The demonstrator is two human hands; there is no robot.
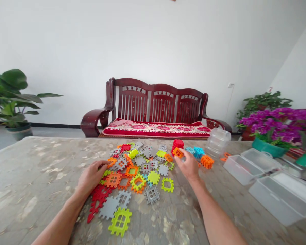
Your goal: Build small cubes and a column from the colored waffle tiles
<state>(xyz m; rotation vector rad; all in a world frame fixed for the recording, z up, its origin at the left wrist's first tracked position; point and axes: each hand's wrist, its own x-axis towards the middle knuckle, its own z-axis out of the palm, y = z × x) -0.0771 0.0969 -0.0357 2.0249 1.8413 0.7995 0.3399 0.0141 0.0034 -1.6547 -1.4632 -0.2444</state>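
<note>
A loose pile of plastic interlocking building tiles (140, 166) in grey, lime, orange and red spreads over the middle of the table. At its left edge my left hand (93, 175) has its thumb and fingers closed at the rim of an orange tile (112, 161). My right hand (188, 165) pinches an orange window tile (177, 152) at the right side of the pile. Just behind that tile stands a stack of red tiles (177, 143). Right of this hand are a stack of blue tiles (199, 152) and a stack of orange tiles (207, 162).
Clear plastic boxes (280, 197) stand open at the right, with a clear container (218, 141) farther back. Purple flowers (277, 124) in a green pot border the right side. A wooden bench (153, 102) stands beyond the patterned table (40, 177); a potted plant (12, 98) is at left.
</note>
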